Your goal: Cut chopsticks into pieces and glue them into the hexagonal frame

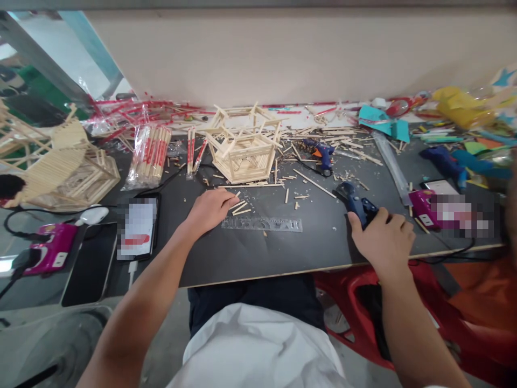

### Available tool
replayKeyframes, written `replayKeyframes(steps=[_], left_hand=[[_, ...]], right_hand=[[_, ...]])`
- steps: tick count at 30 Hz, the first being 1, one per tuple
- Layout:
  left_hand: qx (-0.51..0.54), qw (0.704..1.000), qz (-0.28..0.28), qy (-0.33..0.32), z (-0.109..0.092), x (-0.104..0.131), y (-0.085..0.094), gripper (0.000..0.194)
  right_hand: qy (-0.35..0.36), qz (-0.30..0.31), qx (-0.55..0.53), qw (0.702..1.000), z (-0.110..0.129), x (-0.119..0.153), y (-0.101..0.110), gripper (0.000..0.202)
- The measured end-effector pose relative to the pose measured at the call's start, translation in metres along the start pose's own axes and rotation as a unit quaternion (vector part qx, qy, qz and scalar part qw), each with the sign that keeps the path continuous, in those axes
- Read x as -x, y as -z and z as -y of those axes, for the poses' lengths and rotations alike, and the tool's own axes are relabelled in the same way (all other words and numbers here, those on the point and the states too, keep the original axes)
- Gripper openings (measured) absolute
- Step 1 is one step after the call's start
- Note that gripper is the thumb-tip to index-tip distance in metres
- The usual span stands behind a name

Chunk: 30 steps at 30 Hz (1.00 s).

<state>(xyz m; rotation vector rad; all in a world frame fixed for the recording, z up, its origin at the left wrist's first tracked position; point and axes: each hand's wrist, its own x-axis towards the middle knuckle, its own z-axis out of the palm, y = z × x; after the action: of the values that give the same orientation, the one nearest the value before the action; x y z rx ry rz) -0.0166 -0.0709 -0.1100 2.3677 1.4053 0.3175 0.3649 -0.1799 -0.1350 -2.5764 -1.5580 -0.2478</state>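
Observation:
My left hand point(210, 209) rests on the dark tabletop, its fingers curled together at a few short wooden sticks point(239, 207). What lies under those fingertips is hidden. Just right of it is a clear plastic ruler point(262, 224), flat on the table. My right hand point(383, 237) is wrapped round a dark blue hand tool point(355, 202) with two grips; its exact kind is not plain. Beyond my left hand stands a many-sided frame of glued wooden sticks point(248, 156), open at the top. Loose sticks point(315, 183) and small offcuts lie around it.
A blue glue gun point(323, 156) lies behind the loose sticks. Bagged chopsticks point(148, 153), a phone point(138, 226), a dark phone point(89, 264) and a purple power strip point(52, 248) are at left. Another purple power strip point(424, 209) sits at right. A red chair point(363, 302) stands below.

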Motion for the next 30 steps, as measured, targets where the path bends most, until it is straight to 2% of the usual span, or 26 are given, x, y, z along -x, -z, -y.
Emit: replayKeyframes(steps=[3, 6, 9, 12, 15, 19, 23, 26, 30], left_hand=[[0.000, 1.000, 0.002, 0.005, -0.002, 0.000, 0.001, 0.041], [0.023, 1.000, 0.003, 0.019, -0.004, 0.001, 0.002, 0.039], [0.073, 0.996, -0.019, 0.046, -0.003, 0.000, 0.001, 0.028], [0.106, 0.991, -0.057, 0.059, 0.000, 0.000, -0.003, 0.023], [0.106, 0.990, -0.083, 0.052, 0.002, -0.001, -0.008, 0.020], [0.099, 0.987, -0.119, 0.035, 0.001, 0.000, -0.012, 0.019], [0.116, 0.982, -0.150, -0.001, -0.002, 0.000, -0.014, 0.019], [0.136, 0.975, -0.170, -0.039, -0.006, 0.000, -0.014, 0.019], [0.210, 0.961, -0.178, -0.037, -0.010, 0.000, -0.015, 0.021]], right_hand=[[0.028, -0.005, -0.008, 1.000, 0.005, -0.003, 0.004, 0.077], [0.127, -0.039, -0.058, 0.989, 0.021, -0.011, 0.010, 0.056], [0.266, -0.041, -0.153, 0.951, 0.053, -0.025, 0.015, 0.036], [0.386, 0.015, -0.193, 0.902, 0.089, -0.039, 0.016, 0.028], [0.467, 0.068, -0.177, 0.864, 0.114, -0.052, 0.013, 0.025], [0.513, 0.100, -0.130, 0.843, 0.125, -0.063, 0.010, 0.020], [0.535, 0.116, -0.102, 0.830, 0.132, -0.066, 0.018, 0.016], [0.514, 0.139, -0.206, 0.821, 0.147, -0.063, 0.032, 0.020], [0.515, 0.153, -0.362, 0.762, 0.175, -0.053, 0.043, 0.012]])
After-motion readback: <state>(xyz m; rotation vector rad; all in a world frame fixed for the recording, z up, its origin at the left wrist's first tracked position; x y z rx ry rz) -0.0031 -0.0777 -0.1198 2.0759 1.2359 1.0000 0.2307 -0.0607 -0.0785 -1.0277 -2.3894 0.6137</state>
